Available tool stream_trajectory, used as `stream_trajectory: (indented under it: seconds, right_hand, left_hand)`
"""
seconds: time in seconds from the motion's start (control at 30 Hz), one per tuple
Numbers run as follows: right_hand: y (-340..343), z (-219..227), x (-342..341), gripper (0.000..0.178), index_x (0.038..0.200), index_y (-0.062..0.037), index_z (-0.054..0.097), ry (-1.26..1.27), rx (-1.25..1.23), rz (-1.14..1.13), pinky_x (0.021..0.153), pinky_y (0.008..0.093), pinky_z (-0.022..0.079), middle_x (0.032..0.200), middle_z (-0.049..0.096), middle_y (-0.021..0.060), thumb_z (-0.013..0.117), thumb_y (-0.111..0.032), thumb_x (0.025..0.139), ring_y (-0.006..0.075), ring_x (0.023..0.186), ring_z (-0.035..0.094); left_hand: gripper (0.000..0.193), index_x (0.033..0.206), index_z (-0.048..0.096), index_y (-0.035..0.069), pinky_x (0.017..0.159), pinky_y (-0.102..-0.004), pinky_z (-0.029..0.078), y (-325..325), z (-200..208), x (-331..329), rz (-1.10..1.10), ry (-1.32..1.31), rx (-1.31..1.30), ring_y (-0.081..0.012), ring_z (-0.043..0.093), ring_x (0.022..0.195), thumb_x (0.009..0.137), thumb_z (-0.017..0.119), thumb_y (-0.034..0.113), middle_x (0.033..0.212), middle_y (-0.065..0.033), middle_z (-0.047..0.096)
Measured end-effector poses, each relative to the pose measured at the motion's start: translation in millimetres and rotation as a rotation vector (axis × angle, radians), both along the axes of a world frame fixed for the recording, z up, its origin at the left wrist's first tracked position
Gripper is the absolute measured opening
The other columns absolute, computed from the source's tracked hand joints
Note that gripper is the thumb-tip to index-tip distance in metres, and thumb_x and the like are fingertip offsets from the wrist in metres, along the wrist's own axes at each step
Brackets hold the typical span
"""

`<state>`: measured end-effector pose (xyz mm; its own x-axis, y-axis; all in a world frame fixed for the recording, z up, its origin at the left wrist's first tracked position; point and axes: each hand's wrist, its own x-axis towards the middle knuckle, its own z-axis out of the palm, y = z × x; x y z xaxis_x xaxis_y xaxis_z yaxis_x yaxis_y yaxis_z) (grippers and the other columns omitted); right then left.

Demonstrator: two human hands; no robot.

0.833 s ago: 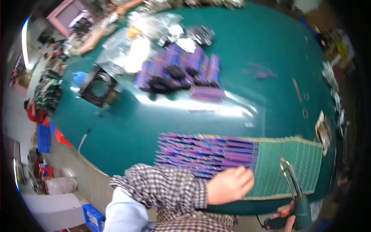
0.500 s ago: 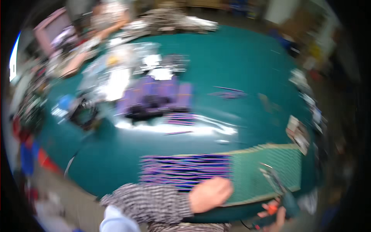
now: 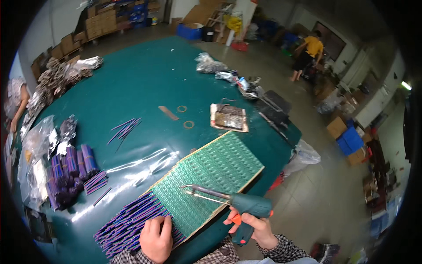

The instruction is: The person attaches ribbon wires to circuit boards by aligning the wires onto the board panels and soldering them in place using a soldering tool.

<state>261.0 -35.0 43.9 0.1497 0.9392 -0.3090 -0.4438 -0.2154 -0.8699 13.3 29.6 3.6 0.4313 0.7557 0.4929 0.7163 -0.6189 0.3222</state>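
Observation:
My left hand [image 3: 157, 237] rests with bent fingers on rows of thin purple-and-blue wires [image 3: 125, 220]. Whatever its fingertips grip is hidden. These wires lie side by side at the left end of a ribbed green board [image 3: 211, 171] with a pale rim. In my right hand [image 3: 259, 229] is a dark green soldering gun [image 3: 251, 205] with an orange trigger. Its long metal tip, with a thin feed tube beneath, points left over the board. I cannot tell whether the tip touches the board.
Tied purple bundles [image 3: 72, 165] lie at left beside clear plastic bags [image 3: 33, 154]. Some loose wires [image 3: 124, 130] are farther back. Beyond the board sits a dirty shallow tray [image 3: 229, 118], near two rings and a brown strip [image 3: 168, 113]. A person in yellow [image 3: 313, 46] stands far off.
My view has swung to the right, so the board now appears slanted. The soldering gun has come farther into view, its tip above the board. My left hand remains by the wires.

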Motion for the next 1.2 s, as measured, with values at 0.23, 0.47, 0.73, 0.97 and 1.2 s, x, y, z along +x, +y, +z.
stream_trajectory:
  seconds: [0.23, 0.47, 0.73, 0.97, 1.2]
  right_hand:
    - [-25, -19, 10, 0.046, 0.114, 0.0083, 0.048, -0.254, 0.086, -0.263, 0.049, 0.0303, 0.059, 0.091, 0.058, 0.0156, 0.045, -0.033, 0.095, 0.0254, 0.081, 0.064]
    - [-18, -27, 7, 0.045, 0.12, 0.0056, 0.045, -0.223, 0.151, -0.135, 0.052, 0.0281, 0.06, 0.096, 0.055, 0.0145, 0.04, -0.033, 0.097, 0.0232, 0.093, 0.061]
    - [-30, -24, 9, 0.063, 0.12, 0.0126, 0.041, -0.328, 0.128, -0.023, 0.055, 0.0298, 0.059, 0.092, 0.054, 0.0163, 0.046, -0.044, 0.092, 0.0248, 0.088, 0.058]
    - [-39, -25, 11, 0.069, 0.12, 0.0143, 0.042, -0.187, 0.073, 0.013, 0.062, 0.0362, 0.06, 0.094, 0.057, 0.0207, 0.065, -0.039, 0.084, 0.033, 0.085, 0.063]
    - [-44, -17, 11, 0.07, 0.119, 0.0146, 0.041, -0.262, 0.025, 0.106, 0.059, 0.0339, 0.059, 0.092, 0.056, 0.0198, 0.064, -0.042, 0.085, 0.0306, 0.086, 0.061]
  left_hand:
    - [0.037, 0.11, 0.06, 0.002, 0.065, -0.0299, 0.05, 1, -8, 7, -0.13, 0.056, -0.113, -0.0214, 0.056, 0.079, 0.073, 0.058, 0.009, 0.096, -0.0087, 0.057]
    - [0.042, 0.109, 0.058, -0.004, 0.067, -0.0292, 0.049, 2, -5, -9, -0.143, 0.072, -0.046, -0.0211, 0.056, 0.079, 0.069, 0.056, 0.011, 0.096, -0.0109, 0.056]
    - [0.038, 0.099, 0.063, -0.005, 0.063, -0.0294, 0.049, 12, -5, -1, -0.111, 0.047, -0.035, -0.0209, 0.057, 0.075, 0.063, 0.059, 0.01, 0.091, -0.0109, 0.058]
    - [0.035, 0.091, 0.066, -0.005, 0.057, -0.028, 0.049, 11, -13, 3, -0.055, -0.055, -0.052, -0.0195, 0.058, 0.071, 0.059, 0.063, 0.007, 0.084, -0.0094, 0.058]
    - [0.037, 0.091, 0.065, -0.007, 0.057, -0.0281, 0.049, 11, -16, 4, -0.077, -0.025, 0.005, -0.0196, 0.057, 0.07, 0.057, 0.064, 0.006, 0.084, -0.0108, 0.058]
